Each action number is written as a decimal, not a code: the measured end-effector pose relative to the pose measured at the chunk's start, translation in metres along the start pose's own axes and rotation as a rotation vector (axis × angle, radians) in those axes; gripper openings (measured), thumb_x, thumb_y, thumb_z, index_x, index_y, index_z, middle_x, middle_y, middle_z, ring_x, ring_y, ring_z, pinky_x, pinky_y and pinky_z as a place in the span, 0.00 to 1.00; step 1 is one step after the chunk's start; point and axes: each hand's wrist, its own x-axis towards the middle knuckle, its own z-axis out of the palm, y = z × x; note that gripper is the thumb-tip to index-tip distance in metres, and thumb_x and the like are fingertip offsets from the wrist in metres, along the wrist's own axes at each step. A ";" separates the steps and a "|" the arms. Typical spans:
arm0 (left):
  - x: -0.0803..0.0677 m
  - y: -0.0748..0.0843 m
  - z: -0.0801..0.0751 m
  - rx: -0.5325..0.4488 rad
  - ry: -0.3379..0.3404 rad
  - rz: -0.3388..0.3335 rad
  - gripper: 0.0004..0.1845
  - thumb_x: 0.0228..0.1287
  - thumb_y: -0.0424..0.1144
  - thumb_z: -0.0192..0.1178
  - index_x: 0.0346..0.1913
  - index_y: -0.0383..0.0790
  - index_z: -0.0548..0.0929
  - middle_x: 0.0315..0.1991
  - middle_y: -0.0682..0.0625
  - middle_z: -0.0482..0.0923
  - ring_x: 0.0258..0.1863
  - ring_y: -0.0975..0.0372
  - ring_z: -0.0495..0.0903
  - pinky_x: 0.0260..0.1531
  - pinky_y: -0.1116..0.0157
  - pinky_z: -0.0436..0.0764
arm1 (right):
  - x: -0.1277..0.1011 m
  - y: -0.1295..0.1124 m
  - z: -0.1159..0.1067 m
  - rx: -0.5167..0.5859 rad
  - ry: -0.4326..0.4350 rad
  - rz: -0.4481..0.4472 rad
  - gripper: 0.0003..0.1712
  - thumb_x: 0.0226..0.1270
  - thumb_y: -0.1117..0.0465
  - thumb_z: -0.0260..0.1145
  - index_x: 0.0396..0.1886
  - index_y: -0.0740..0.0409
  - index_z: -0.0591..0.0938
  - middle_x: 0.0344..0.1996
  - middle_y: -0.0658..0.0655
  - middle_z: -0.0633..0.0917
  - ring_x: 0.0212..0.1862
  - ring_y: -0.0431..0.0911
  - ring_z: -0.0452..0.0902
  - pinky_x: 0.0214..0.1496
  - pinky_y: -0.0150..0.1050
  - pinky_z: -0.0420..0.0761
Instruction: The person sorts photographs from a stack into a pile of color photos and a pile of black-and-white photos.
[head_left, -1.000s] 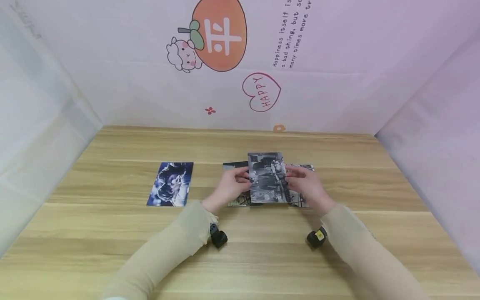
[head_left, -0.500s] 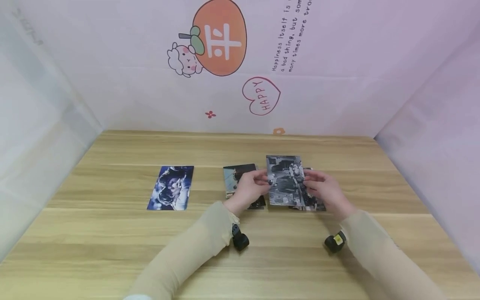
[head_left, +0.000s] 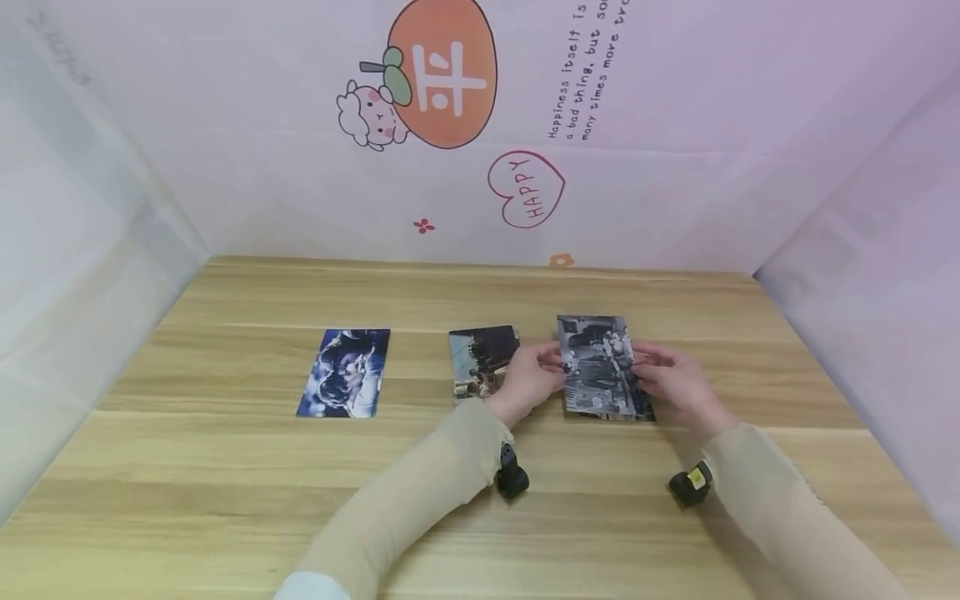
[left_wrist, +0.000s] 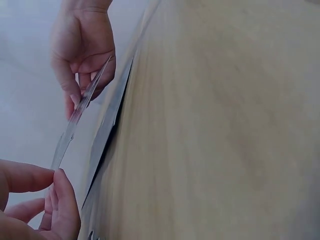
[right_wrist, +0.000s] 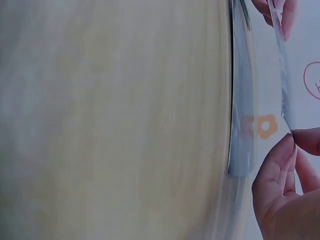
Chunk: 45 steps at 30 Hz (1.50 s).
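A black-and-white photo print [head_left: 597,367] is held by its two side edges, close over a dark print [head_left: 643,408] that shows at its lower right. My left hand [head_left: 531,379] pinches the left edge between thumb and fingers; my right hand [head_left: 681,385] pinches the right edge. Seen edge-on in the left wrist view, the held print [left_wrist: 75,120] stands apart from the print lying below [left_wrist: 106,132]. The right wrist view also shows a gap between them. Partly behind my left hand lies a colour print [head_left: 480,358] with a pale blue corner.
To the left, a blue-toned photo [head_left: 345,373] lies by itself on the wood-grain table [head_left: 225,467]. A white cloth backdrop [head_left: 660,208] with cartoon prints rises behind the table's back edge, and pale cloth walls stand at both sides. Small black cameras [head_left: 513,479] are strapped to the wrists.
Both hands have carried the black-and-white print to the right, from between the middle and right prints to over the right one. The colour print in the middle is now more uncovered.
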 end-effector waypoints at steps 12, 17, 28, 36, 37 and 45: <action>0.004 -0.003 0.014 0.026 -0.023 -0.050 0.32 0.54 0.18 0.54 0.65 0.32 0.69 0.42 0.44 0.77 0.35 0.63 0.78 0.31 0.72 0.81 | 0.004 0.006 -0.009 -0.069 0.008 0.080 0.32 0.68 0.66 0.56 0.70 0.68 0.59 0.58 0.64 0.73 0.39 0.25 0.72 0.47 0.24 0.79; 0.004 -0.002 0.017 0.053 -0.019 -0.060 0.31 0.54 0.19 0.54 0.65 0.33 0.70 0.40 0.47 0.76 0.31 0.66 0.74 0.30 0.72 0.80 | 0.005 0.007 -0.010 -0.103 0.010 0.089 0.31 0.69 0.66 0.55 0.69 0.70 0.60 0.64 0.70 0.67 0.39 0.25 0.71 0.48 0.26 0.80; 0.003 -0.003 0.018 0.033 -0.047 -0.073 0.29 0.58 0.20 0.52 0.65 0.31 0.69 0.42 0.45 0.76 0.33 0.63 0.78 0.33 0.70 0.83 | 0.006 0.013 -0.012 -0.150 0.020 0.092 0.30 0.68 0.66 0.57 0.67 0.71 0.62 0.61 0.71 0.71 0.38 0.27 0.73 0.46 0.28 0.82; 0.002 -0.002 0.016 0.057 -0.062 -0.077 0.27 0.60 0.21 0.52 0.64 0.31 0.70 0.46 0.42 0.77 0.40 0.58 0.81 0.36 0.70 0.84 | 0.009 0.013 -0.010 -0.175 0.034 0.106 0.30 0.66 0.67 0.58 0.66 0.71 0.64 0.60 0.71 0.72 0.38 0.30 0.75 0.46 0.28 0.82; 0.002 -0.002 0.015 0.061 -0.063 -0.077 0.27 0.59 0.21 0.52 0.64 0.31 0.70 0.46 0.41 0.77 0.42 0.57 0.81 0.36 0.70 0.84 | 0.009 0.012 -0.010 -0.183 0.033 0.109 0.30 0.66 0.67 0.58 0.66 0.71 0.64 0.60 0.71 0.71 0.38 0.31 0.75 0.46 0.29 0.82; 0.002 0.002 0.011 0.194 -0.051 -0.041 0.23 0.62 0.25 0.55 0.61 0.30 0.73 0.46 0.42 0.80 0.41 0.60 0.79 0.33 0.73 0.80 | 0.010 0.008 -0.008 -0.257 0.051 0.102 0.28 0.66 0.67 0.57 0.64 0.72 0.66 0.58 0.73 0.73 0.45 0.42 0.77 0.47 0.32 0.82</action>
